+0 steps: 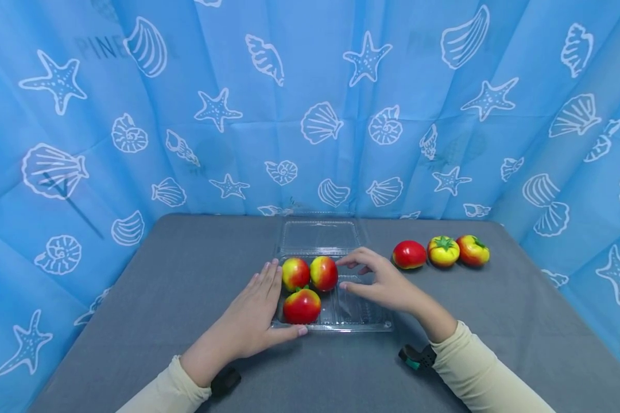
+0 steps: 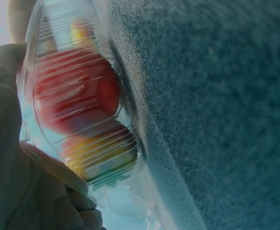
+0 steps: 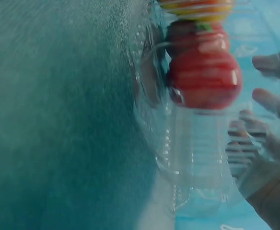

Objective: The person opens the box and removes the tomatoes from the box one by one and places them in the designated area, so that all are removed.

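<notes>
A clear plastic clamshell box [image 1: 348,328] lies with its lid [image 1: 320,235] folded back behind it. Three red-and-yellow tomatoes, artificial-looking, sit in its left half: a back left one [image 1: 295,273], a back right one [image 1: 324,273] and a front one [image 1: 302,307]. Along the box's left side rests my left hand [image 1: 253,312], fingers straight and thumb stretched along the front rim. My right hand [image 1: 387,282] hovers over the box's right half, fingers apart and bent slightly, beside the back right tomato. In the right wrist view, nothing is between the fingers [image 3: 269,103].
To the right of the box, a red tomato [image 1: 409,254], a yellow one with a green top [image 1: 443,251] and a red-yellow one [image 1: 473,250] stand in a row on the grey tabletop [image 1: 201,258]. A blue shell-patterned curtain [image 1: 289,132] hangs behind.
</notes>
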A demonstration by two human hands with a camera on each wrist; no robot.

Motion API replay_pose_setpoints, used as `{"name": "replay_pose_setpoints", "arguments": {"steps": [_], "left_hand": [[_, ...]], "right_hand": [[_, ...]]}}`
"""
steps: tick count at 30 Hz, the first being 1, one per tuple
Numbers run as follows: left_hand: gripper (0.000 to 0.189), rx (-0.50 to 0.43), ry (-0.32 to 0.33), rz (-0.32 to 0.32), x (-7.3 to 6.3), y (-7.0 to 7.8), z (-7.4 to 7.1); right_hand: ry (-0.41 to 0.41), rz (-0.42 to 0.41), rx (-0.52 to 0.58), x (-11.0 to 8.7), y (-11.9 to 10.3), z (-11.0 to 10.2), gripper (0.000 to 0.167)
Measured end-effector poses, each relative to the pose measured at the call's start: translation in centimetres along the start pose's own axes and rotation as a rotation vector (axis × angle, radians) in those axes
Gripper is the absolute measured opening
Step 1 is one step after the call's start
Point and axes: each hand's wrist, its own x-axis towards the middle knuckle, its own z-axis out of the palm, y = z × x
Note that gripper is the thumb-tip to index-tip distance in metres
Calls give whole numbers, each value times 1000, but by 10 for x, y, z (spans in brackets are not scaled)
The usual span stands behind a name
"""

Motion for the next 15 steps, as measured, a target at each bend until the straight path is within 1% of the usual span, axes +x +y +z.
{"name": "replay_pose_setpoints", "arguments": {"steps": [5, 9, 15], "left_hand": [[126, 7, 4, 0, 0, 0, 1], [126, 22, 3, 1, 1, 0, 0], [127, 32, 1, 1, 0, 1, 0]], "right_hand": [[-29, -4, 2, 3, -3, 5, 49], [-45, -11, 24, 6, -5, 9, 54], [-57, -30, 19, 10, -1, 12, 52]]}}
